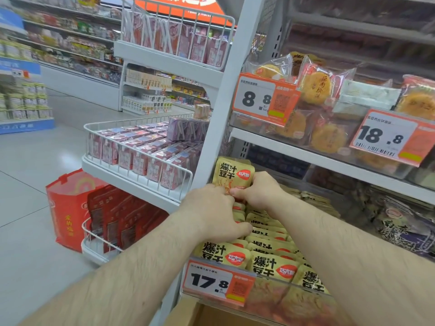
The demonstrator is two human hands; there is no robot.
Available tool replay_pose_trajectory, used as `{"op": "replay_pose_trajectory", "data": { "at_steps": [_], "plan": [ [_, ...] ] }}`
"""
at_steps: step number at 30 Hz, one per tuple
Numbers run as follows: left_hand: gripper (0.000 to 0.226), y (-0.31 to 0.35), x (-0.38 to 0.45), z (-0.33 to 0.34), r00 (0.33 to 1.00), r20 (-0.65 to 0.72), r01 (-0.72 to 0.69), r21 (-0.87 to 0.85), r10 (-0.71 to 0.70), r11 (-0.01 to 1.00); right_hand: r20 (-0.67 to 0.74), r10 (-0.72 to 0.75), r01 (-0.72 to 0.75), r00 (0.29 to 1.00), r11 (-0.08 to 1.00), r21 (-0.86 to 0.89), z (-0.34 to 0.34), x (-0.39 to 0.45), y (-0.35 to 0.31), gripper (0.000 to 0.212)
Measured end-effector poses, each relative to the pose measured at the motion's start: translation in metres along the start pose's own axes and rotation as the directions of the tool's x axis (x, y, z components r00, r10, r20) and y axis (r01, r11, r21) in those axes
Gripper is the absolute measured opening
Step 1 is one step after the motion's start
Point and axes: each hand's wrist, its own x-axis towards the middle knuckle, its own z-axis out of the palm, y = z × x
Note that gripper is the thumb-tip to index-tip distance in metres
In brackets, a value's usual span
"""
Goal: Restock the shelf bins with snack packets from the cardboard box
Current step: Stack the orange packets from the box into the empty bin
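A person's left hand (213, 212) and right hand (257, 188) meet over a shelf bin (277, 287) packed with yellow snack packets (270, 262), the bin lying at about 6 o'clock in the head view. The right hand pinches one upright yellow packet (233, 174) at its lower edge near the frame's centre; the left hand, fingers curled, presses down on the rows of packets just below it, and whether it grips any cannot be told. A corner of the cardboard box (200, 312) shows at 6 o'clock beneath a 17.8 price tag (211, 282). Pastry packs (315, 87) fill the shelf at 2 o'clock; a red bag (68, 208) stands at 8 o'clock
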Motion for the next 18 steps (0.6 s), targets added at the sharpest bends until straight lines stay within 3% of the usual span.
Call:
{"op": "replay_pose_trajectory", "data": {
  "at_steps": [4, 12, 15, 18],
  "plan": [
    [0.083, 0.002, 0.0, -0.001, 1.0, 0.012, 0.003, -0.014, -0.002, 1.0, 0.007, 0.007, -0.007, 1.0, 0.999, -0.05, 0.003, 0.002, 0.001, 0.024],
    [0.078, 0.004, -0.004, -0.007, 1.0, 0.018, 0.01, 0.025, -0.011, 1.0, -0.012, 0.001, 0.0, 1.0, 1.0, 0.021, -0.01, -0.007, 0.004, 0.025],
    [0.064, 0.01, -0.016, -0.012, 0.99, -0.136, 0.017, -0.049, -0.024, 0.999, -0.092, -0.005, 0.0, 0.996, 0.999, -0.051, -0.024, -0.029, 0.005, 0.031],
    [0.042, 0.029, -0.041, -0.018, 0.92, -0.391, -0.071, -0.142, 0.01, 0.987, -0.238, -0.111, 0.084, 0.965, 0.989, -0.118, -0.036, -0.074, 0.007, 0.027]
  ]
}}
